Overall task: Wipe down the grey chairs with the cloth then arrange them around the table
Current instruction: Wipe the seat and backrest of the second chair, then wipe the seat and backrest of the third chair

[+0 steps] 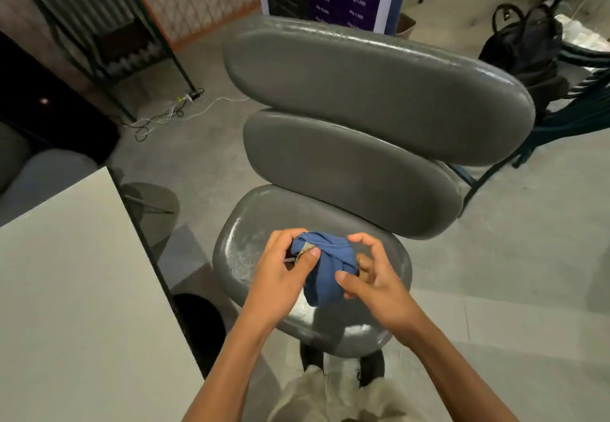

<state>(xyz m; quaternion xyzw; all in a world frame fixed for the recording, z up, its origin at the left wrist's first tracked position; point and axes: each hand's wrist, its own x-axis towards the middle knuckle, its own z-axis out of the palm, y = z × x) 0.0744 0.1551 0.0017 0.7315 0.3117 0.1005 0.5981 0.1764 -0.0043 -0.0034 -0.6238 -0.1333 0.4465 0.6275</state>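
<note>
Both hands hold the bunched blue cloth (325,265) between them, just above the seat of the grey chair (363,124). The left hand (280,271) pinches the cloth's left side with thumb and fingers; the right hand (373,276) grips its right side, thumb pressed on the fabric. The white counter (72,289) stands left of the chair.
</note>
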